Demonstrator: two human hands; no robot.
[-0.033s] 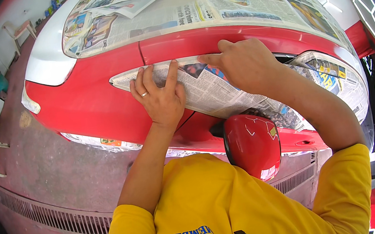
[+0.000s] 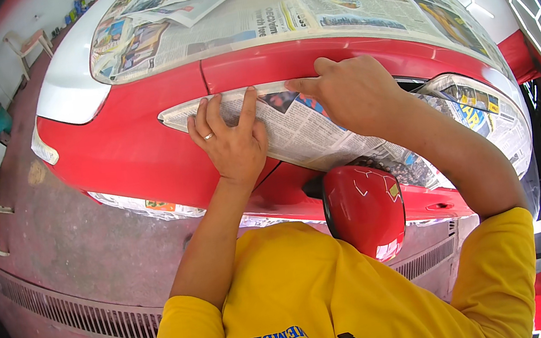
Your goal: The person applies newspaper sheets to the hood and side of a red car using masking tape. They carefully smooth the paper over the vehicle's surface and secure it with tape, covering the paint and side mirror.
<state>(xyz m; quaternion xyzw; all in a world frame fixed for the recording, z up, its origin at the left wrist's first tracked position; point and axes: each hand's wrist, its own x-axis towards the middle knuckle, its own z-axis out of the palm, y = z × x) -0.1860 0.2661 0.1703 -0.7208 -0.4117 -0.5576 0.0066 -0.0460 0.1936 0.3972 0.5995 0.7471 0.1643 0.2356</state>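
Newspaper sheet (image 2: pixel 292 128) is seen laid over the side window of a red car (image 2: pixel 137 156), just below the roof's own paper covering (image 2: pixel 276 9). Head view: left hand (image 2: pixel 232 143) is pressed flat on it, fingers spread; right hand (image 2: pixel 350 95) is half-curled, index finger extended along the upper edge (tape not discernible). Judged step: edge being smoothed down; next, fixing along that edge.
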